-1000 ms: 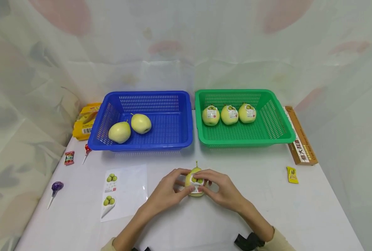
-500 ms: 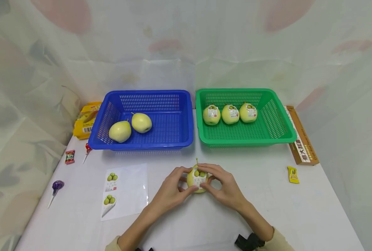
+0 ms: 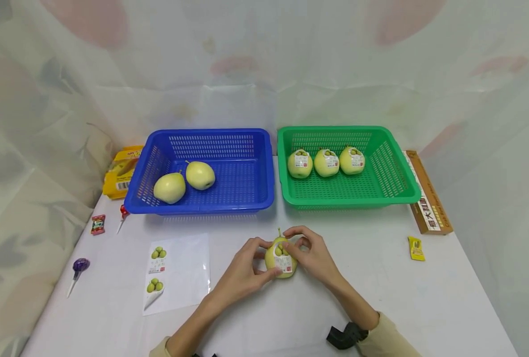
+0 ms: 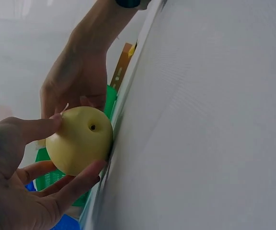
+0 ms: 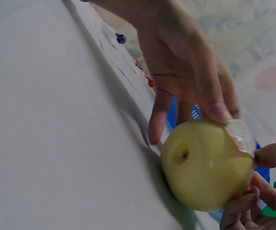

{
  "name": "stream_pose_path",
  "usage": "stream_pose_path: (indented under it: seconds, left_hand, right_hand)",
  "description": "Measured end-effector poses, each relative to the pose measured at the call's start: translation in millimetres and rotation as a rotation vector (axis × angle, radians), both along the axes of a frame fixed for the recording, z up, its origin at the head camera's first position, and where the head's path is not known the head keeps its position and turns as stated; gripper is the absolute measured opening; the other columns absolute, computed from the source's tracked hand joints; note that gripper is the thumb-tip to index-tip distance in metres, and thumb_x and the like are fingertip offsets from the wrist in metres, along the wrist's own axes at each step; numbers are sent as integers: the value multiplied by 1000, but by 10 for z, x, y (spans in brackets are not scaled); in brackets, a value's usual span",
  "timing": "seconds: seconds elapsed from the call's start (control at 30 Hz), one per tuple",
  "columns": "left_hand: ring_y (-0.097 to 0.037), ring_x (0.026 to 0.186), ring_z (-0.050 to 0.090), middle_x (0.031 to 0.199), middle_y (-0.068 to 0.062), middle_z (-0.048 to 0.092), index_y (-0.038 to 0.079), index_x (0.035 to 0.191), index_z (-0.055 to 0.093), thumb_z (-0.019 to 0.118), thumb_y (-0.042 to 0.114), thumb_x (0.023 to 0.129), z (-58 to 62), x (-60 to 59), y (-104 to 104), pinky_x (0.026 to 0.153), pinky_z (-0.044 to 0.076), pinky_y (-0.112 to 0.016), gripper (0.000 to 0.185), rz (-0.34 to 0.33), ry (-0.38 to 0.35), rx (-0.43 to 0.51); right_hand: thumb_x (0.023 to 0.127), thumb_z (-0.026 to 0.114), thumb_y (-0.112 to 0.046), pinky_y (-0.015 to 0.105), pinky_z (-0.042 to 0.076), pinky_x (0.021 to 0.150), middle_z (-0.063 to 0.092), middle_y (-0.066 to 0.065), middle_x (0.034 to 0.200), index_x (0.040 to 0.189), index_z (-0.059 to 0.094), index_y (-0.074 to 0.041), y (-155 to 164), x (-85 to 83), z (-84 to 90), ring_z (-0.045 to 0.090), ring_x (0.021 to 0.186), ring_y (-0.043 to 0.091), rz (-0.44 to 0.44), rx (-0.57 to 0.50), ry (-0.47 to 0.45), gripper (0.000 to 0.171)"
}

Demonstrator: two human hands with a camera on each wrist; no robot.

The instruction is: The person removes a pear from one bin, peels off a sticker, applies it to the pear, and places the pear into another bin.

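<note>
A pale yellow-green pear (image 3: 270,260) stands upright on the white table between both hands, its stem pointing away. On its near face lies a sticker (image 3: 283,264) printed with green fruit and writing. My left hand (image 3: 244,267) grips the pear's left side, thumb low in front, fingers behind, as the left wrist view of the pear (image 4: 80,143) also shows. The right hand (image 3: 315,255) has its thumb at the sticker's top and its index finger by the stem. In the right wrist view, thumb and curled fingers touch the pear (image 5: 200,172), and the sticker (image 5: 238,134) shows side-on.
A blue basket (image 3: 237,198) holds two plain pears; a green basket (image 3: 335,202) holds three stickered ones. Left lie a sticker sheet (image 3: 186,272), a purple lollipop (image 3: 81,265), a red lollipop (image 3: 123,212) and yellow package (image 3: 122,173). A brown box (image 3: 427,198) and yellow sweet (image 3: 416,248) lie right.
The right hand has shifted up the pear from the sticker's right side to its top, uncovering the lower part. The left hand keeps its grip. The sticker now lies flatter on the pear.
</note>
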State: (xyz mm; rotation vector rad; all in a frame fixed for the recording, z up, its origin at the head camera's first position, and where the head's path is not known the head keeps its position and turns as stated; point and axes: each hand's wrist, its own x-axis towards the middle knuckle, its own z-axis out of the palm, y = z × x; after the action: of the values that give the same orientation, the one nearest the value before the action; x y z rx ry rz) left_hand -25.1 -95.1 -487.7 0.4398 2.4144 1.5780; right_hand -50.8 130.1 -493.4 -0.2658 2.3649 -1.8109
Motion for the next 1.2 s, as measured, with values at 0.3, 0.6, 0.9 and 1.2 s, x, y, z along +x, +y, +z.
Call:
stream_pose_path:
  seconds: [0.3, 0.6, 0.9, 1.2]
  left_hand:
    - [-36, 124, 72, 144, -12, 64, 12, 140, 56, 88, 25, 93, -49, -22, -24, 91, 66, -28, 58, -8, -45, 63]
    - [-42, 131, 68, 149, -14, 59, 11, 142, 55, 89, 20, 92, -30, -22, -32, 80, 68, -25, 62, -32, -89, 128]
    - [-41, 126, 70, 150, -13, 59, 13, 144, 55, 86, 32, 95, -24, -19, -35, 79, 67, -24, 60, -18, -41, 77]
    - [-38, 127, 69, 152, -11, 57, 14, 145, 55, 84, 30, 97, -8, 1, -9, 78, 66, -23, 59, -11, -24, 55]
  right_hand:
    - [99, 80, -20, 19, 44, 64, 68, 8, 101, 124, 72, -16, -25, 58, -61, 52, 73, 7, 91, 40, 93, 26]
    - [101, 78, -13, 19, 48, 63, 70, 3, 110, 104, 74, -18, -37, 96, -27, 57, 91, 7, 175, -14, 243, 7]
    - [101, 76, -7, 23, 58, 69, 72, 5, 113, 108, 72, -18, -20, 161, -30, 65, 107, 6, 205, -45, 456, 13]
    - [90, 81, 9, 21, 58, 63, 73, 4, 98, 107, 75, -13, -67, 121, -17, 65, 86, 11, 206, -75, 622, 29]
